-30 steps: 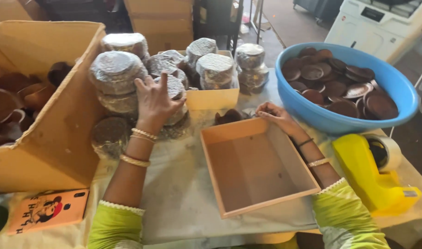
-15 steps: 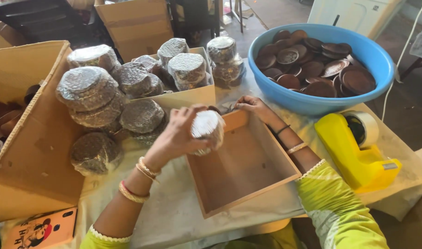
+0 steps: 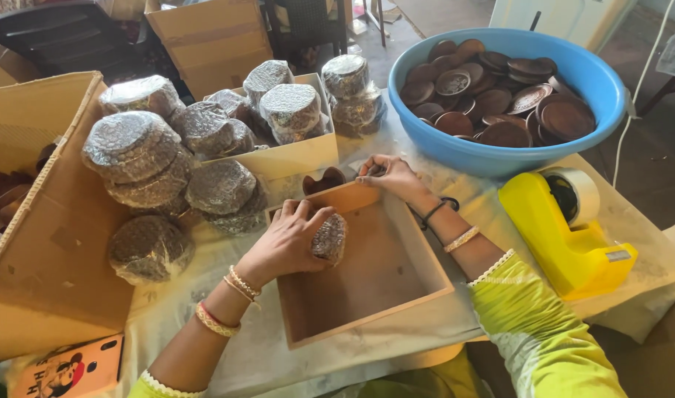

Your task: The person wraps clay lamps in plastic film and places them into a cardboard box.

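Note:
My left hand (image 3: 289, 239) grips a round bundle wrapped in bubble wrap (image 3: 330, 237) and holds it low inside the left part of a shallow open cardboard box (image 3: 396, 291). My right hand (image 3: 390, 177) rests on the far rim of that box, fingers curled over the edge. Several more wrapped bundles (image 3: 134, 147) are piled to the left of the box, and others (image 3: 289, 107) stand in a small carton behind it. A small dark brown piece (image 3: 324, 180) lies just beyond the box's far rim.
A big blue tub (image 3: 573, 81) full of dark brown round dishes stands at the far right. A yellow tape dispenser (image 3: 566, 232) sits right of the box. A large cardboard carton (image 3: 35, 243) flanks the left. An orange booklet (image 3: 68, 368) lies near the front left.
My left hand took a wrapped bundle from the pile and has brought it down into the shallow box. My right hand stayed on the box's far rim.

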